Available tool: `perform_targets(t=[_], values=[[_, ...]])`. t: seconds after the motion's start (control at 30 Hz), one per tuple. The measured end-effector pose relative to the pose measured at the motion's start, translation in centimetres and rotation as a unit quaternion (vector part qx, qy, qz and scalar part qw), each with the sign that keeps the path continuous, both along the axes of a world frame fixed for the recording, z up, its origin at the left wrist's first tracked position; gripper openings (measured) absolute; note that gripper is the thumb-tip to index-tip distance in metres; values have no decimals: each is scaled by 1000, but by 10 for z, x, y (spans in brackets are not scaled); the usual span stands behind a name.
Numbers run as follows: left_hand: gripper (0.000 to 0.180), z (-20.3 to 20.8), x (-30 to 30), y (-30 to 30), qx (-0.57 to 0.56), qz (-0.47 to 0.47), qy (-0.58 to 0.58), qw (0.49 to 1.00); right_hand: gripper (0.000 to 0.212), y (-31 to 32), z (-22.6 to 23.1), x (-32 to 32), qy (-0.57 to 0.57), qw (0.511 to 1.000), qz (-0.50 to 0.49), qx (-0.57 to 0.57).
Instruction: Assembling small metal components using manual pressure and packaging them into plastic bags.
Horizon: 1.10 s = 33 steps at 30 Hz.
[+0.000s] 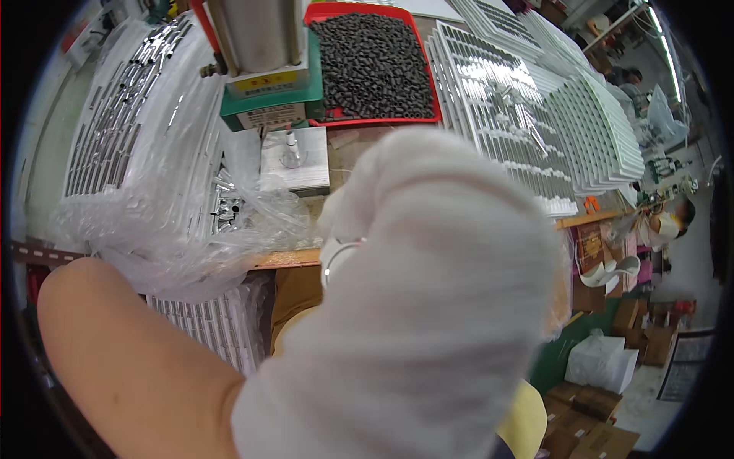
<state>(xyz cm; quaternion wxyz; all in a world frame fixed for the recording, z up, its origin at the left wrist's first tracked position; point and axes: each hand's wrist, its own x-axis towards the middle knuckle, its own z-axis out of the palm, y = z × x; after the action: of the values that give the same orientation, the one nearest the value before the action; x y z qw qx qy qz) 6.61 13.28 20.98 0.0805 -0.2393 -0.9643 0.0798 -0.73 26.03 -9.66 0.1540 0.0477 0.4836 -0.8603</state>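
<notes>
My left hand [428,275], in a pale grey-white knit glove, is raised very close to the camera and fills the middle of the head view. Its bare forearm [130,352] runs in from the left, with the bent elbow at the far left. The glove is smeared, and how the fingers lie, or whether they hold anything, does not show. A curved silvery band [330,269] peeks out at the glove's left edge; its kind is unclear. My right hand cannot be made out. Beyond the glove, a metal block with an upright pin [306,172] stands on the workbench [354,140].
Behind the block stands a green-based press [267,99]. A red tray [437,99] holds many small dark plastic pieces. Shiny metal tubes [107,153] lie on clear plastic at left. Stacked white racks [505,107] stand at right. Cardboard boxes [589,428] sit lower right; people work farther off.
</notes>
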Motion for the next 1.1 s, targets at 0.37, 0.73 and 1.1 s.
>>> perform_targets(t=[0.37,0.73,1.1], values=[[8,-8,-5,12,-98,-13,28,995,19,-6,22,10,37,999,22,25],[8,-24,-18,29,-160,-35,50,985,18,3,17,11,22,999,33,9],[9,-34,-9,3,-241,49,14,969,20,4,39,22,10,997,71,11]])
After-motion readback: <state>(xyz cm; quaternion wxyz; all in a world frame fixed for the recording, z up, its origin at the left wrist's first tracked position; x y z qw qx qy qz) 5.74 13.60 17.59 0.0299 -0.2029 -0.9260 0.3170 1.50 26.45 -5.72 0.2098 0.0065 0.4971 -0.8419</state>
